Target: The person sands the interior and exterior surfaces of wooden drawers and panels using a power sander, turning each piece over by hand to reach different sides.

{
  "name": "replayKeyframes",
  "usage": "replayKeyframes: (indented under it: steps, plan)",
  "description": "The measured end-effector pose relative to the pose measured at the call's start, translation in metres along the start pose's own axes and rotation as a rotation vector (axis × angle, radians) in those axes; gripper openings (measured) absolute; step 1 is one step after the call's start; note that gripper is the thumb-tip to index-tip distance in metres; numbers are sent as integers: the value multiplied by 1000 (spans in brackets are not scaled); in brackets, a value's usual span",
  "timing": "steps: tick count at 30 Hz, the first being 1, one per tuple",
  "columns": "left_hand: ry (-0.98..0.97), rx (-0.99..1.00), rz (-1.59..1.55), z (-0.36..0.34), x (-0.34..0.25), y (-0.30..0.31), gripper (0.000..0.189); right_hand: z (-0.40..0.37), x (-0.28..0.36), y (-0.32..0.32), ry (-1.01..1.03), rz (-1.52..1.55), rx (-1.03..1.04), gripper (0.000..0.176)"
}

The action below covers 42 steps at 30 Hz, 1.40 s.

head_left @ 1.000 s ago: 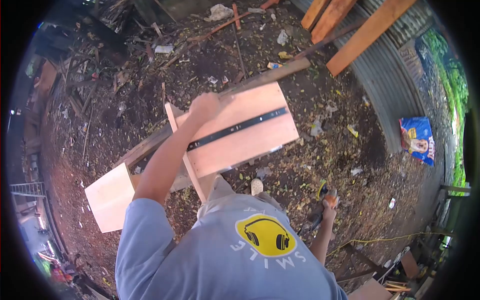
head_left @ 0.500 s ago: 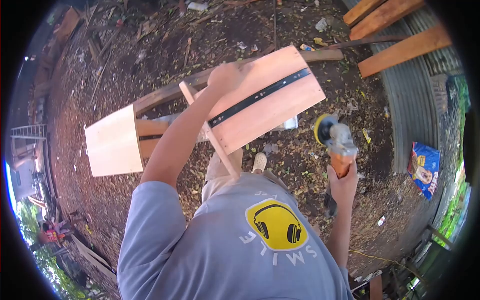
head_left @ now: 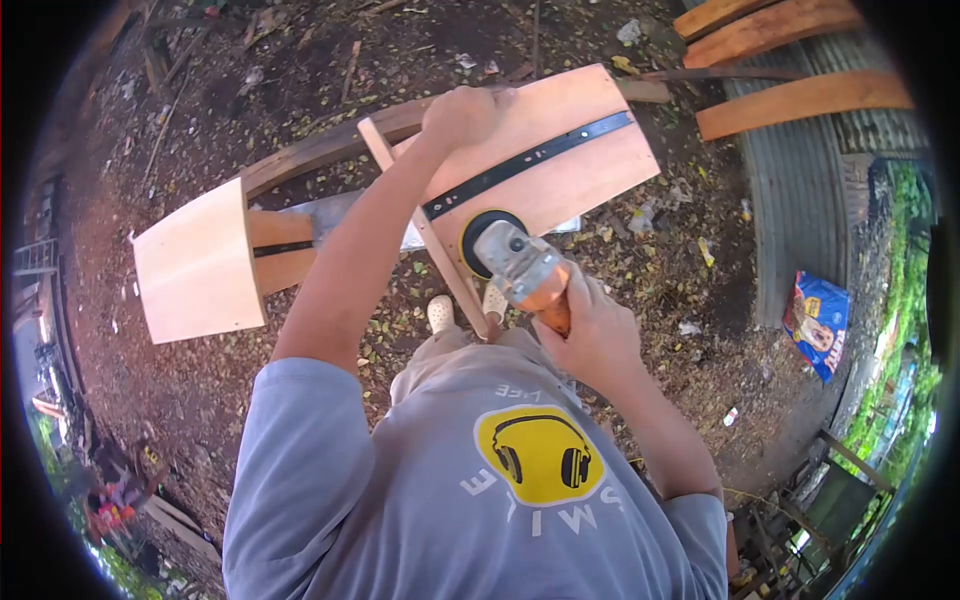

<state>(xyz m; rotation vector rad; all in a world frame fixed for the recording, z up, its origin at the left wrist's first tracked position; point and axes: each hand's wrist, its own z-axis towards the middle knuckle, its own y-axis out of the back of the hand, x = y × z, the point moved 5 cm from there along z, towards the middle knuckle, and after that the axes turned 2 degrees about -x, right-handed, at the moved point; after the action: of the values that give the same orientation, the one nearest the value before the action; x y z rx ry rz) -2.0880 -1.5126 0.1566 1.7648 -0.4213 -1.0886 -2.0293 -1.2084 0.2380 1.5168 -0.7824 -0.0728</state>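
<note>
A pale wooden drawer-like piece (head_left: 560,120) lies tilted ahead of me, with a black metal slide rail (head_left: 530,160) along its face and a narrow wooden strip (head_left: 440,250) across its near end. My left hand (head_left: 462,118) is closed over its far edge. An orange-and-grey angle grinder (head_left: 515,265) is held by its body in my right hand (head_left: 598,330). Its round sanding disc (head_left: 474,243), yellow-rimmed and black, overlaps the panel's near edge beside the strip.
Another pale wooden box (head_left: 200,265) with a black rail stands to the left. A curved beam (head_left: 330,150) runs behind. Orange-brown planks (head_left: 800,105) rest on corrugated metal sheets (head_left: 800,210) at right, near a blue bag (head_left: 815,325). Leaves and litter cover the ground.
My right hand has swung the grinder left and inward, from beside the wooden piece to over its near edge. My left hand stays on the far edge as the view shifts slightly.
</note>
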Motion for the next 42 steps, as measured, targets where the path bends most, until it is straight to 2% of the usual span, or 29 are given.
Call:
replayKeyframes:
  steps: [4,7,10,17,21,24,26,30,33,37,42]
  plan:
    - [1,33,8,2,0,-1,68,7,-7,6,-50,-82,-33,73]
    - [-3,20,35,7,3,-4,65,19,-29,21,-170,-141,-34,73]
    - [34,47,35,1,-3,0,65,32,-62,34,-190,-181,-129,71]
    - [59,111,22,-3,-7,8,65,53,-128,69,-360,-170,-294,56]
    - [51,77,22,-2,-7,6,65,61,-164,83,-444,-146,-325,51]
    - [61,75,38,0,-8,7,65,52,-151,79,-437,-96,-312,51]
    - [76,97,55,1,-7,4,65,39,-120,69,-343,-51,-280,53]
    - [36,48,85,7,-1,-4,66,17,-65,34,-291,-21,-105,61]
    - [31,47,84,6,-2,-2,68,14,-36,25,-177,-64,-39,61]
    - [36,48,71,6,-3,0,68,18,-54,36,-235,-140,-51,57]
    - [65,51,102,5,-4,-1,67,32,-140,67,-396,-116,-220,55]
